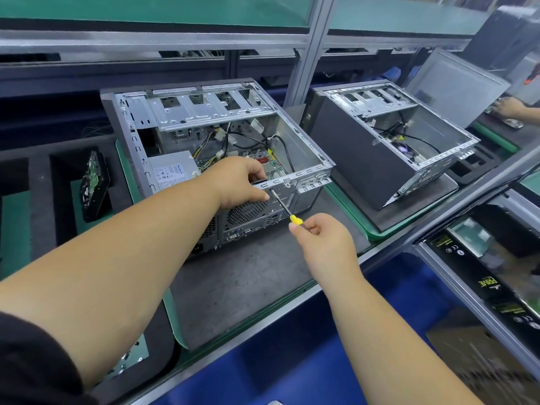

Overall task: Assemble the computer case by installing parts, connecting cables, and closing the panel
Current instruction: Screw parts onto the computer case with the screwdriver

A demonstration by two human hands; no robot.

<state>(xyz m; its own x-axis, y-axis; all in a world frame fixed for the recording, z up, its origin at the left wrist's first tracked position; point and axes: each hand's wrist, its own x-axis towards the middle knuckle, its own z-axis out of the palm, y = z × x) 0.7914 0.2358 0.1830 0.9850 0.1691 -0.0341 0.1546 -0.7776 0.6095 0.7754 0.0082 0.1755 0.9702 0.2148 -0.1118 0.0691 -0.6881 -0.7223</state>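
Note:
An open computer case (pixel 306 159) lies on its side on the bench, with its motherboard, cables and grey power supply (pixel 171 172) exposed. My left hand (pixel 238 181) grips the near top rim of the case's rear panel, fingers curled over the edge and thumb beside the screwdriver tip. My right hand (pixel 324 238) pinches the yellow handle of a thin screwdriver (pixel 282 204). Its tip sits against a screw near the top of the rear panel.
A second open case (pixel 350 153) lies to the right. A hard drive (pixel 93 185) stands in a black foam tray (pixel 41 176) on the left. Black boxes (pixel 482 276) lie at the lower right. Another person's hand (pixel 508 108) is at the far right. Metal rack posts rise behind.

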